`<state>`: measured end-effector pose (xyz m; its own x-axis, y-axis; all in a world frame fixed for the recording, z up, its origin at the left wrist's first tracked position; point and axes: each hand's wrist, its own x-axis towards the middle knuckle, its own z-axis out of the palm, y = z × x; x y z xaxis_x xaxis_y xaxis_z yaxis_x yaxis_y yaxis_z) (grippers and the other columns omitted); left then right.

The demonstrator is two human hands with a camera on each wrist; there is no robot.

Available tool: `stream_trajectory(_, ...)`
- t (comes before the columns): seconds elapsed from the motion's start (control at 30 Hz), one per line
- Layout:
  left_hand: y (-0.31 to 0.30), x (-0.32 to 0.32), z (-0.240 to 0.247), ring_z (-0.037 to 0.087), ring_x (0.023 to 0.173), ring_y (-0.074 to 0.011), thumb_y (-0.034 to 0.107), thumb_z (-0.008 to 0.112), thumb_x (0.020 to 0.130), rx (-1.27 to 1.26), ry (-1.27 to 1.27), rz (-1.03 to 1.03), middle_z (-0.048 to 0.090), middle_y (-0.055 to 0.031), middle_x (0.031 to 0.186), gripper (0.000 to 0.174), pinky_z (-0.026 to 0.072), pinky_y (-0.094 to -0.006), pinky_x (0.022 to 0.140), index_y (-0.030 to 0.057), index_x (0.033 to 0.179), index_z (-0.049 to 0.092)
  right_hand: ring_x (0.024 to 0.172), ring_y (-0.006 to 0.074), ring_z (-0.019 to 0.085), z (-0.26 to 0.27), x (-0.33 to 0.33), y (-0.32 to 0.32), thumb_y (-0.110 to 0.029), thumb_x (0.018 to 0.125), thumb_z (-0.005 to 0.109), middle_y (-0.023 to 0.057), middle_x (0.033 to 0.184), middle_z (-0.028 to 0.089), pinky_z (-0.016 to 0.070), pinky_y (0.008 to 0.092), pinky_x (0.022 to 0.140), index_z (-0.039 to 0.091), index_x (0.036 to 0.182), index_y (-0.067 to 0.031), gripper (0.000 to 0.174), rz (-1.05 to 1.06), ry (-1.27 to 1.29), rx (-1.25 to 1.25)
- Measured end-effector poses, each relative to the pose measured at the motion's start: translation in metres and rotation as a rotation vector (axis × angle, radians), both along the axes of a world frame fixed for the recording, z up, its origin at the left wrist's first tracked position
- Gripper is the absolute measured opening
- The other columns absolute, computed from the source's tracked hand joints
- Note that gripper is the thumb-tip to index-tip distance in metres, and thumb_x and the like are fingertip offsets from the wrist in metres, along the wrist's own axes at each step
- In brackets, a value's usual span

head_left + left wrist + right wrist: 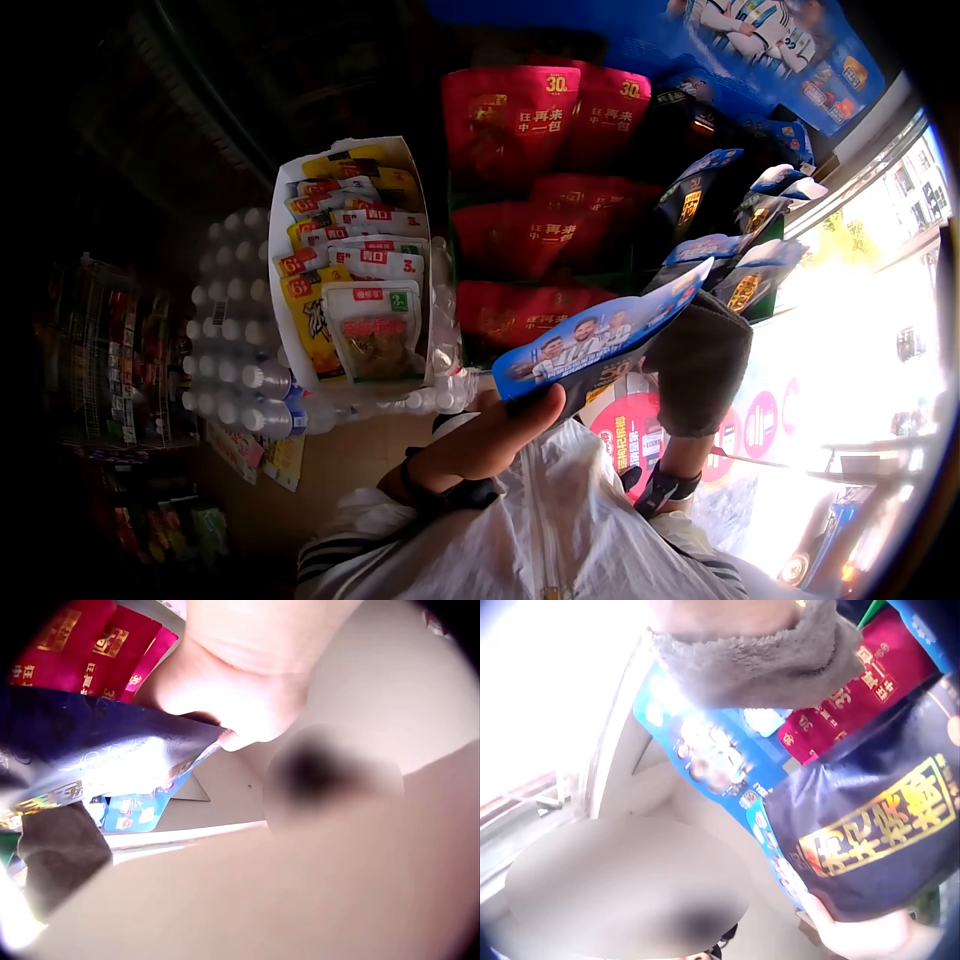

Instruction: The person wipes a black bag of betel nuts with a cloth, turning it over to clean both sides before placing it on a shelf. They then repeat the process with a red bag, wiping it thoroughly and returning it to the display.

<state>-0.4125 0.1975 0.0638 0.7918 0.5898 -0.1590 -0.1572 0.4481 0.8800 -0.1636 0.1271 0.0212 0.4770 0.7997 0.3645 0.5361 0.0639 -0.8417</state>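
My left hand grips the lower left edge of a snack pouch, thumb on top. The pouch has a blue top with pictured players and a dark body. In the right wrist view its dark front shows gold-framed lettering, and the left fingers are at its edge. A fluffy grey mitt covers my right hand, hiding the fingers. In the head view it is beside the pouch's right end. The right wrist view shows the mitt apart from the dark front.
Red pouches stand in stepped rows ahead, with dark-and-blue pouches to their right. A white box of small snack packets sits left, beside capped bottles. Overhead is a blue display board. Bright daylight comes in at right.
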Motion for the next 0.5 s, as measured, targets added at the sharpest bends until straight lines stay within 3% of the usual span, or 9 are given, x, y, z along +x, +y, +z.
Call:
stream_trajectory(0.07,0.001,0.004,0.002,0.039,0.118,-0.0156,0.034,0.044,0.094,-0.055,-0.120,-0.132,0.043,-0.0087,0.130,0.053,0.0283,-0.0303,0.102,0.0015,0.134,0.032,0.087,0.0226,0.060,0.035,-0.023,0.003,-0.009,0.088,0.049,0.0157,0.104,0.059,0.0512,0.0323,0.076,0.045,0.121,0.0049,0.036,0.031,0.027,-0.094)
stream_trajectory(0.1,0.003,0.005,0.003,0.034,0.124,-0.0182,0.032,0.041,0.095,0.053,-0.130,-0.219,0.037,-0.0101,0.135,0.054,0.0252,-0.0310,0.104,0.0024,0.137,0.025,0.088,0.0192,0.061,0.048,-0.033,0.003,-0.011,0.081,0.054,0.0122,0.096,0.062,0.0467,0.0295,0.081,0.058,0.099,0.0027,0.023,0.067,0.270,0.034)
stream_trajectory(0.13,0.001,0.009,0.014,0.026,0.130,-0.0233,0.032,0.036,0.097,0.092,-0.107,-0.272,0.029,-0.0133,0.140,0.054,0.0199,-0.0345,0.106,0.0021,0.139,0.020,0.091,0.0195,0.060,0.054,-0.045,0.004,-0.011,0.082,0.053,0.0126,0.098,0.061,0.0459,0.0297,0.082,0.057,0.101,0.0027,0.024,0.049,0.351,0.134)
stream_trajectory(0.2,-0.009,0.019,0.022,0.032,0.126,-0.0207,0.039,0.040,0.094,0.212,0.015,-0.290,0.035,-0.0134,0.137,0.059,0.0259,-0.0344,0.103,0.0003,0.136,0.028,0.095,0.0200,0.058,0.058,-0.082,0.011,-0.013,0.083,0.051,0.0134,0.103,0.059,0.0441,0.0300,0.085,0.056,0.105,0.0027,0.027,-0.041,0.263,0.304)
stream_trajectory(0.27,-0.023,0.045,0.013,0.016,0.134,-0.0288,0.039,0.032,0.094,0.691,-0.267,-0.087,0.017,-0.0184,0.144,0.061,0.0155,-0.0385,0.106,-0.0015,0.139,0.020,0.099,0.0205,0.056,0.053,-0.117,0.012,-0.014,0.085,0.049,0.0142,0.107,0.057,0.0424,0.0302,0.087,0.054,0.109,0.0026,0.029,-0.093,0.100,0.301)
stream_trajectory(0.3,-0.016,0.047,0.027,0.002,0.136,-0.0355,0.035,0.028,0.093,1.050,-0.199,-0.118,0.001,-0.0226,0.146,0.064,0.0062,-0.0415,0.107,-0.0052,0.140,0.011,0.101,0.0208,0.055,0.050,-0.128,0.011,-0.014,0.085,0.048,0.0146,0.109,0.056,0.0415,0.0304,0.089,0.053,0.110,0.0026,0.031,-0.101,0.060,0.292)
stream_trajectory(0.4,-0.026,0.039,0.021,0.008,0.134,-0.0429,0.021,0.042,0.087,1.086,-0.199,0.013,0.006,-0.0283,0.143,0.063,0.0108,-0.0481,0.107,-0.0015,0.140,0.014,0.108,0.0216,0.052,0.049,-0.147,0.009,-0.016,0.088,0.045,0.0158,0.116,0.053,0.0389,0.0308,0.093,0.050,0.116,0.0026,0.035,-0.140,0.029,0.313)
stream_trajectory(0.43,-0.029,0.034,0.020,0.008,0.134,-0.0429,0.021,0.042,0.087,1.082,-0.198,0.011,0.006,-0.0283,0.143,0.063,0.0108,-0.0481,0.107,-0.0015,0.140,0.014,0.110,0.0219,0.051,0.052,-0.154,0.009,-0.017,0.088,0.044,0.0162,0.118,0.052,0.0380,0.0309,0.094,0.049,0.118,0.0026,0.036,-0.160,0.016,0.332)
stream_trajectory(0.5,-0.029,0.023,0.019,0.010,0.134,-0.0377,0.027,0.028,0.095,0.699,-0.217,0.115,0.010,-0.0234,0.145,0.053,0.0102,-0.0429,0.107,-0.0024,0.138,0.018,0.114,0.0224,0.049,0.050,-0.162,0.006,-0.018,0.090,0.042,0.0170,0.122,0.050,0.0363,0.0312,0.096,0.047,0.122,0.0025,0.039,-0.211,0.006,0.341)
